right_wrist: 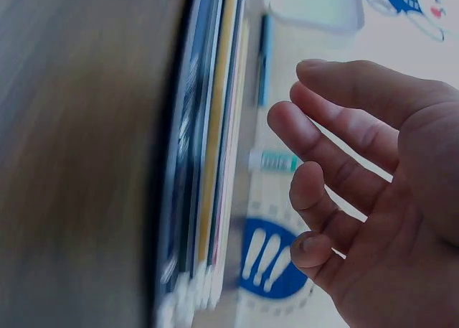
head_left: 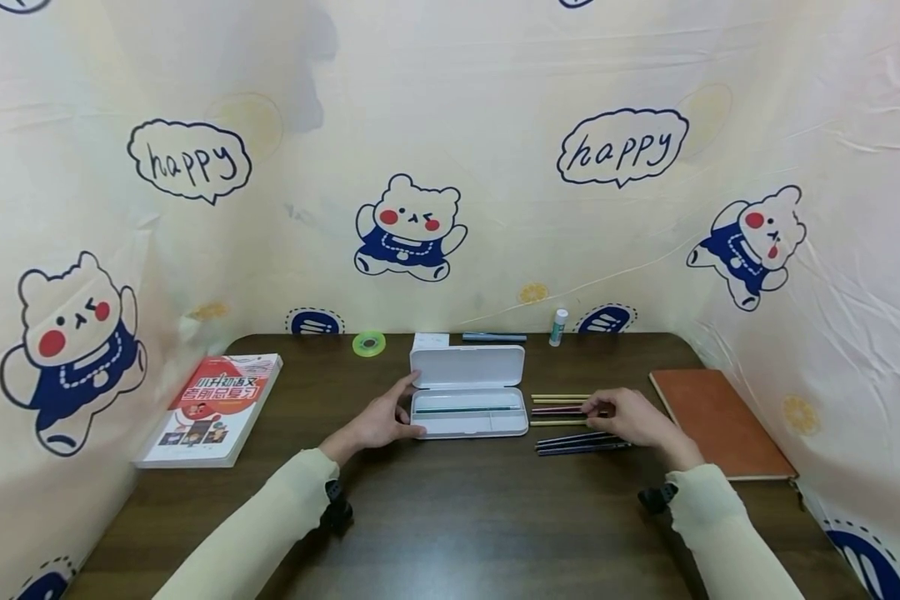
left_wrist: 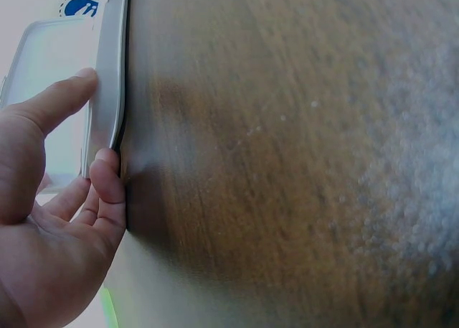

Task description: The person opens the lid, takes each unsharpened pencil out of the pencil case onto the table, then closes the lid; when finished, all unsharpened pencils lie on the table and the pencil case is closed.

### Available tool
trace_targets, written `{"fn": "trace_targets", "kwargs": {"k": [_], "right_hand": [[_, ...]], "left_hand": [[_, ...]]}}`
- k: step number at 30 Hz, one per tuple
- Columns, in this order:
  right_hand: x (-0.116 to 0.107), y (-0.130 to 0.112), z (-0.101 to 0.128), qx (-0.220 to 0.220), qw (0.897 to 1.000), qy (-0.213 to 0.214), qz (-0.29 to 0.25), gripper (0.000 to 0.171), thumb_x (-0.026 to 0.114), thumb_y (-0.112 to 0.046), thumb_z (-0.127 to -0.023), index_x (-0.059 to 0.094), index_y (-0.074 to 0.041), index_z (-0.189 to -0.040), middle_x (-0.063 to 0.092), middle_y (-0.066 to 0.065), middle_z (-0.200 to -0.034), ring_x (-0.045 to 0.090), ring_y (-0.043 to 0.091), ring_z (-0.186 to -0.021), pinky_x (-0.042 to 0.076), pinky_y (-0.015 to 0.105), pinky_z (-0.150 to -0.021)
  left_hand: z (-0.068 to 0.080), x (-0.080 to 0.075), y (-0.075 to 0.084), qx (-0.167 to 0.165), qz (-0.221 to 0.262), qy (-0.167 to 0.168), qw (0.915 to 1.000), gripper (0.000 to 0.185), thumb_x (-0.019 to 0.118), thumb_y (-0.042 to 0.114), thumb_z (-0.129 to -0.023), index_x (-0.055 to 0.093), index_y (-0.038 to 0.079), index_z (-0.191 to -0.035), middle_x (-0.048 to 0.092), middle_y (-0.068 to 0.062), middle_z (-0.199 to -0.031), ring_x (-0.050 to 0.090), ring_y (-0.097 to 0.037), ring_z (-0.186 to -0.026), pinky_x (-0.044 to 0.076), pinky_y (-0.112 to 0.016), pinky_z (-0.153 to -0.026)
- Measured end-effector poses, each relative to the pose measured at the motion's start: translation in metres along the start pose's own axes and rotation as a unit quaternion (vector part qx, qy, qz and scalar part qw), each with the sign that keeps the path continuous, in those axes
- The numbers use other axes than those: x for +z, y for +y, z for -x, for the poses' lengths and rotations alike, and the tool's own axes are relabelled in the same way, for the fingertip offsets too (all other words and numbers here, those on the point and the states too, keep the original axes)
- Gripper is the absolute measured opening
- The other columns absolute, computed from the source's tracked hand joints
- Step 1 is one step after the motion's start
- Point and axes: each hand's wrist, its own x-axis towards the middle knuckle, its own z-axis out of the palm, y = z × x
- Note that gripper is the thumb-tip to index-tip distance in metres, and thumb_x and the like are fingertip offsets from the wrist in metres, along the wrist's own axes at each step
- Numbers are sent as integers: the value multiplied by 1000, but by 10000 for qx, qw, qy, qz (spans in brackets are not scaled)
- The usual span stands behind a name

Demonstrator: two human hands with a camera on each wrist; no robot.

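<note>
A white pencil case (head_left: 450, 427) lies on the table with its lid (head_left: 467, 367) raised, and a green pencil (head_left: 465, 409) rests inside. My left hand (head_left: 378, 419) holds the case at its left end; in the left wrist view the thumb and curled fingers (left_wrist: 107, 177) meet its edge. To the right of the case lie several pencils, among them yellow ones, a dark red one (head_left: 558, 411) and dark ones (head_left: 573, 444). Over their right ends hovers my right hand (head_left: 633, 417), its fingers loosely bent with nothing between them in the right wrist view.
On the left lies a thick red-and-white book (head_left: 213, 408); a brown notebook (head_left: 720, 425) is at the right. Along the back are a green tape roll (head_left: 369, 344), a small white box (head_left: 431, 340), a blue stick-like item (head_left: 493, 337) and a glue stick (head_left: 558, 327).
</note>
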Motion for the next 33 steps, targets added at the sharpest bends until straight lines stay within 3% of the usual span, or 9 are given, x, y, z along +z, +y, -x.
{"fn": "trace_targets", "kwargs": {"k": [16, 26, 33], "right_hand": [[34, -54, -62, -651, 9976, -60, -229, 16, 72, -18, -90, 74, -11, -105, 73, -1, -95, 55, 10, -77, 45, 26, -69], [57, -71, -83, -379, 9977, -551, -95, 22, 71, -18, -92, 74, -13, -112, 74, 1, -109, 63, 13, -91, 54, 37, -85], [60, -77, -88, -426, 9968, -656, 164, 15, 72, -15, -91, 76, -14, -106, 75, 0, -103, 65, 15, -93, 53, 38, -87]], "left_hand": [[-1, 0, -1, 4, -11, -46, 10000, 103, 82, 25, -83, 15, 27, -161, 46, -12, -150, 59, -14, -82, 50, -28, -72], [0, 0, 0, -50, -19, 0, 10000, 103, 83, 25, -83, 16, 28, -160, 47, -11, -150, 59, -14, -82, 49, -28, -72], [-1, 0, 0, -105, 18, 22, 9999, 103, 83, 25, -83, 15, 28, -161, 46, -11, -150, 58, -14, -82, 49, -29, -71]]}}
